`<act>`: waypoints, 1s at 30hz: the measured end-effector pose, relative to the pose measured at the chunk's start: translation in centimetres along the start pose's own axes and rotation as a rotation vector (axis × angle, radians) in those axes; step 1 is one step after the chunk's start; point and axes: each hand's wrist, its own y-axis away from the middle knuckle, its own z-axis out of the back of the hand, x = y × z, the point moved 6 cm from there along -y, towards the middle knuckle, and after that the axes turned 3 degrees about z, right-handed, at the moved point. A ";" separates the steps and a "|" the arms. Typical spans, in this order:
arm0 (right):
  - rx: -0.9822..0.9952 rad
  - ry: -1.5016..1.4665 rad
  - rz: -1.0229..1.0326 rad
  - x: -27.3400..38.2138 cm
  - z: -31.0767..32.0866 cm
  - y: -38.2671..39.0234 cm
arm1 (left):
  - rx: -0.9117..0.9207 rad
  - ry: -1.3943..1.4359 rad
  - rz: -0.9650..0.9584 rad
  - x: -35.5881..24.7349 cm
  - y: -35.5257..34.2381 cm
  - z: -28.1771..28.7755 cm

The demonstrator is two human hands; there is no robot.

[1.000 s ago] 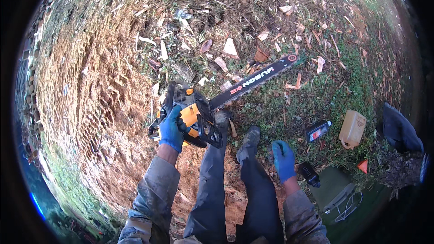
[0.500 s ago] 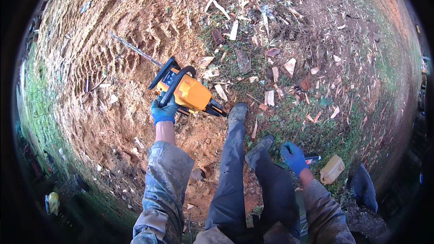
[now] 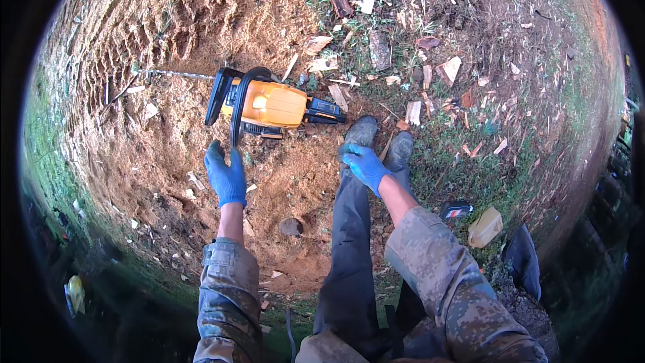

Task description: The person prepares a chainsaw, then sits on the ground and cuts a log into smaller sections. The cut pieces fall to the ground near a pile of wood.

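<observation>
An orange and black chainsaw (image 3: 274, 104) lies on the sawdust-covered ground, its guide bar (image 3: 178, 74) pointing left and its black rear handle (image 3: 324, 110) toward my boots. Just below its black front handle, my left hand (image 3: 226, 176), in a blue glove, has thumb and fingers apart and holds nothing. My right hand (image 3: 366, 165), gloved in blue too, hovers over my boots and legs, nearest the rear handle but apart from it. Its fingers are curled together; whether anything small is in them is hidden.
A dark bottle with a light label (image 3: 457, 210) lies on the grass at right, beside a yellowish plastic jug (image 3: 485, 227) and a dark curved object (image 3: 523, 260). Wood chips (image 3: 413, 113) and bark are scattered ahead. A dark round lump (image 3: 291, 226) sits left of my legs.
My left hand has let go of the chainsaw's front handle. The saw has turned so its bar points more squarely left. My right hand has moved from near the bottle up and left.
</observation>
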 end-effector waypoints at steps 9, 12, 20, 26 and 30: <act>-0.002 -0.552 -0.156 -1.7 -10.9 -8.9 | 0.276 -0.195 0.116 -3.2 -12.0 -8.9; 0.087 -0.596 -0.177 -1.5 -12.1 -10.8 | 0.280 -0.145 0.260 -1.9 -12.9 -10.1; 0.059 -0.259 -0.094 -2.6 -14.8 -9.3 | 0.328 -0.078 0.289 -3.0 -12.7 -10.2; 0.078 1.037 0.231 3.5 -18.4 -8.1 | 0.320 -0.130 0.225 -4.4 -12.5 -9.7; 0.220 1.092 0.074 5.7 -19.6 -10.1 | 0.319 -0.156 0.251 -3.5 -12.5 -9.5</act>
